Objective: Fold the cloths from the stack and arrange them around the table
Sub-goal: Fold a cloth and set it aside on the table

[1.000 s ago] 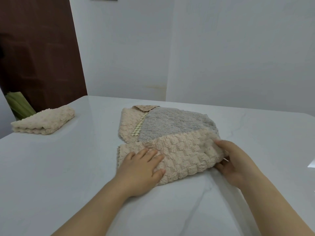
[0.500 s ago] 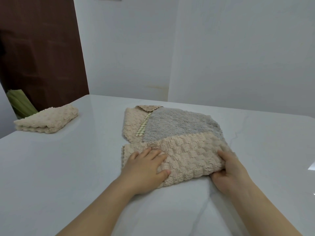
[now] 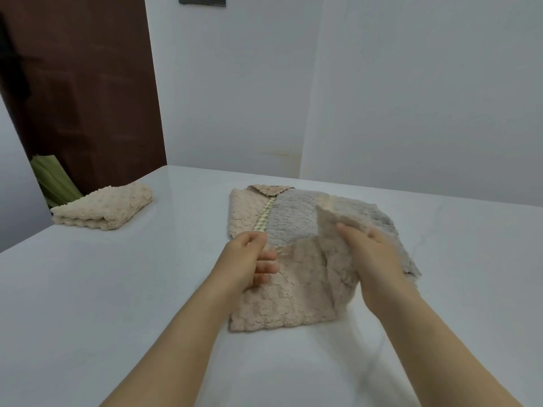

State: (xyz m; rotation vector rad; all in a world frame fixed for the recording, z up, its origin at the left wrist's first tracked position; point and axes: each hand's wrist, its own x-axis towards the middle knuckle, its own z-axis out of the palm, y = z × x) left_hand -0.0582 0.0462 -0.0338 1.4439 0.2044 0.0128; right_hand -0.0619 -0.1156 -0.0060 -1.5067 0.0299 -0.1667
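On the white table (image 3: 117, 289) a beige textured cloth (image 3: 293, 292) lies in front of me, overlapping the near edge of the stack. My right hand (image 3: 370, 254) grips its right end, raised and turned over toward the left. My left hand (image 3: 249, 259) sits on the cloth's upper left part with fingers curled onto it. Behind lies the stack: a grey cloth (image 3: 293, 215) on top of a beige one (image 3: 246, 212) with a checked ribbon. A folded beige cloth (image 3: 108, 207) rests at the table's far left.
The table's far edge meets a white wall. A brown door (image 3: 88, 83) stands at the back left, with a green bundle (image 3: 53, 177) beside the table's left corner.
My right hand has lifted the cloth's right end off the table and swung it up and leftward. My left hand has gone from flat on the cloth to curled at its left part.
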